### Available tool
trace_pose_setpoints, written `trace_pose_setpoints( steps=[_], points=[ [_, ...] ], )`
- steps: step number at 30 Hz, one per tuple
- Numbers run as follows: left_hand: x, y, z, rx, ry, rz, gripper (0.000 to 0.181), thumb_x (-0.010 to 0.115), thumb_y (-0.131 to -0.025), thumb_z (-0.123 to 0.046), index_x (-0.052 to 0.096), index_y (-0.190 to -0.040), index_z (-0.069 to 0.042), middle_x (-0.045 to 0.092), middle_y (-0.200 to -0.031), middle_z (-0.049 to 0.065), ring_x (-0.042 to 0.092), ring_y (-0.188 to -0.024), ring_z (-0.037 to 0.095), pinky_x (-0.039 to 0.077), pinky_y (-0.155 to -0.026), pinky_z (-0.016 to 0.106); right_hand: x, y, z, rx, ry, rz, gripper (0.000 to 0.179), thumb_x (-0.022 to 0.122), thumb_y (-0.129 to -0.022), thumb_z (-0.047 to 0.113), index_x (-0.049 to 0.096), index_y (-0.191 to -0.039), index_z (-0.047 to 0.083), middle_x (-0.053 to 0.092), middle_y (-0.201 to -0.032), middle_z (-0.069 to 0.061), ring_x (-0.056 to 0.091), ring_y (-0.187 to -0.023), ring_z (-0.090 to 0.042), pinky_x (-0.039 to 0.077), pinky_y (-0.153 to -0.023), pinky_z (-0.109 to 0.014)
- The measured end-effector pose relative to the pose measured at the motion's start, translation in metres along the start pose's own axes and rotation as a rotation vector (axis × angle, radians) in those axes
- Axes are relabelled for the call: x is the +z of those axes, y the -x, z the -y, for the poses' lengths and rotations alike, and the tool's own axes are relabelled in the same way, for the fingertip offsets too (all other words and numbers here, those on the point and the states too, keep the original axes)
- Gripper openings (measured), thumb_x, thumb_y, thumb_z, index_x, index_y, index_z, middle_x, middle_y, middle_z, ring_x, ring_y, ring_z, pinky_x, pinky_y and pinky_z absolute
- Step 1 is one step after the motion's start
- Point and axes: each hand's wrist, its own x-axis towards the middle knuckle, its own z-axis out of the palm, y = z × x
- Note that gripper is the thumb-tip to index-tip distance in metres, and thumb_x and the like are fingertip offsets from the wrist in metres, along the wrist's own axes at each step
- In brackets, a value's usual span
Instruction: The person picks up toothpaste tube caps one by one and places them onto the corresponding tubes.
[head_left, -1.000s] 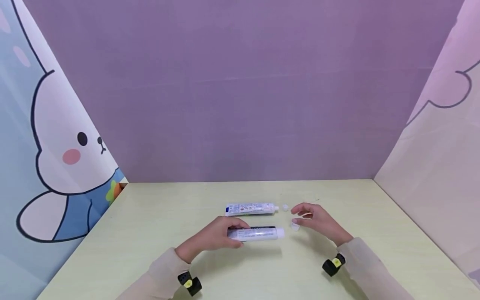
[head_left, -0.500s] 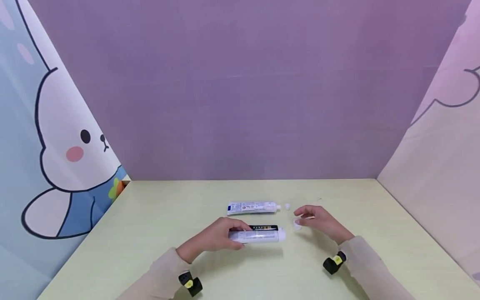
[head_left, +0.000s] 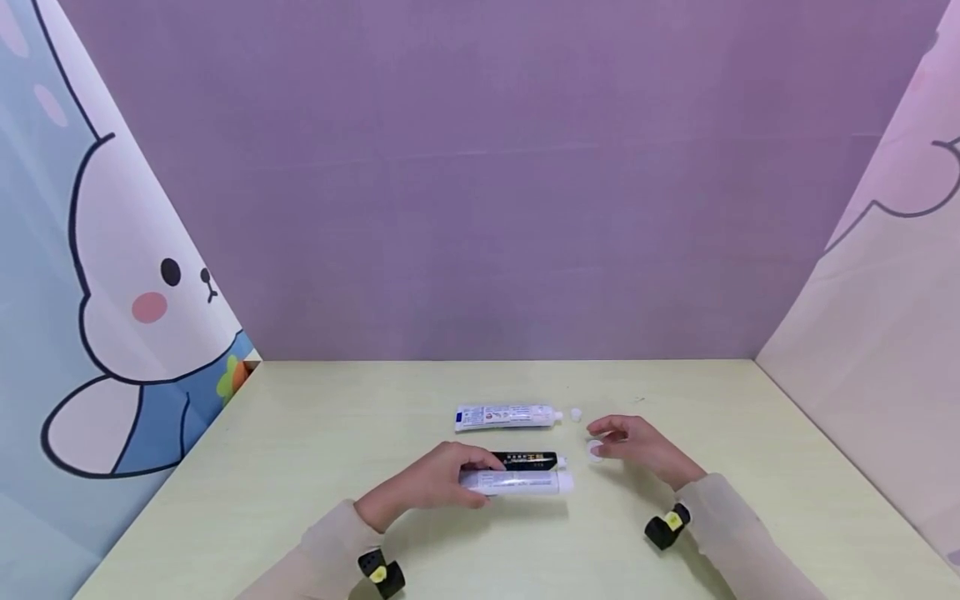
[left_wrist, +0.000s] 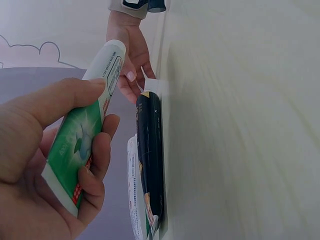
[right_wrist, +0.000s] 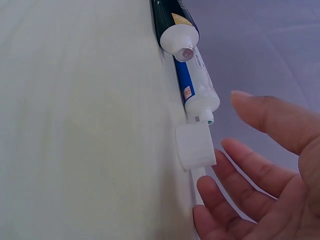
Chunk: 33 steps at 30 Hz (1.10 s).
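My left hand [head_left: 435, 479] grips a green and white toothpaste tube [left_wrist: 82, 130], thumb on one face and fingers curled round the other. Its white cap is on and points right. Just beyond it lies a black toothpaste tube [head_left: 532, 461], its nozzle bare. Its left part is hidden behind my left hand in the head view. The right hand [head_left: 637, 446] has loosely spread fingers around a wide white cap [right_wrist: 196, 145] that stands on the table. In the right wrist view the thumb is apart from this cap, and the other fingertips are right at its side.
Farther back lies a white and blue toothpaste tube [head_left: 504, 416] with a bare nozzle. A small white cap [head_left: 576, 414] sits just right of that nozzle. A purple cloth wall [head_left: 480, 208] rises at the table's [head_left: 315, 417] back edge, with printed cloth on both sides.
My left hand has drawn the held tube slightly toward me, so more of the black tube behind it shows. The right hand stays almost in place by the wide cap.
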Motion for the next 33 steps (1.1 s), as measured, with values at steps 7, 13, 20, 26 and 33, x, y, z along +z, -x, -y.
trace_pose_setpoints(
  steps=[7,13,20,26,33],
  points=[
    [0.004,-0.002,0.002,0.002,-0.022,0.045,0.038,0.077,-0.075,-0.004,0.066,-0.11,-0.013,0.067,-0.098,-0.006,0.053,-0.081,0.001,0.044,-0.072,0.019,-0.002,-0.003,-0.006,-0.02,-0.006,0.033,0.041,0.072,-0.082,0.013,0.059,-0.116,-0.005,0.062,-0.11,-0.013,0.054,-0.095,-0.018,0.045,-0.081,-0.022],
    [0.007,-0.004,0.003,-0.036,-0.054,0.054,0.041,0.077,-0.074,-0.003,0.066,-0.112,-0.013,0.065,-0.098,-0.006,0.053,-0.082,0.001,0.044,-0.074,0.019,-0.003,-0.004,-0.007,-0.011,0.004,0.041,0.039,0.073,-0.08,0.01,0.06,-0.115,-0.004,0.062,-0.107,-0.01,0.054,-0.094,-0.019,0.045,-0.079,-0.021],
    [0.011,-0.006,0.006,-0.062,-0.08,0.065,0.044,0.076,-0.071,-0.001,0.066,-0.112,-0.014,0.062,-0.096,-0.009,0.051,-0.082,0.001,0.043,-0.075,0.019,-0.001,-0.005,-0.008,0.007,0.012,0.04,0.039,0.073,-0.077,0.002,0.061,-0.114,-0.004,0.063,-0.105,-0.008,0.054,-0.094,-0.018,0.045,-0.079,-0.022],
    [0.011,-0.007,0.008,-0.057,-0.098,0.072,0.045,0.075,-0.07,0.0,0.066,-0.112,-0.014,0.062,-0.094,-0.01,0.05,-0.081,0.001,0.042,-0.074,0.018,-0.001,-0.006,-0.009,0.016,0.021,0.03,0.037,0.072,-0.077,-0.001,0.062,-0.112,-0.003,0.062,-0.103,-0.008,0.054,-0.092,-0.018,0.045,-0.077,-0.023],
    [0.014,-0.008,0.008,-0.064,-0.076,0.09,0.044,0.075,-0.07,0.001,0.066,-0.11,-0.013,0.061,-0.092,-0.01,0.051,-0.082,0.0,0.042,-0.076,0.018,0.001,-0.007,-0.011,-0.002,0.018,0.034,0.035,0.071,-0.077,-0.003,0.062,-0.111,-0.004,0.062,-0.101,-0.008,0.052,-0.09,-0.018,0.044,-0.075,-0.021]
  ],
)
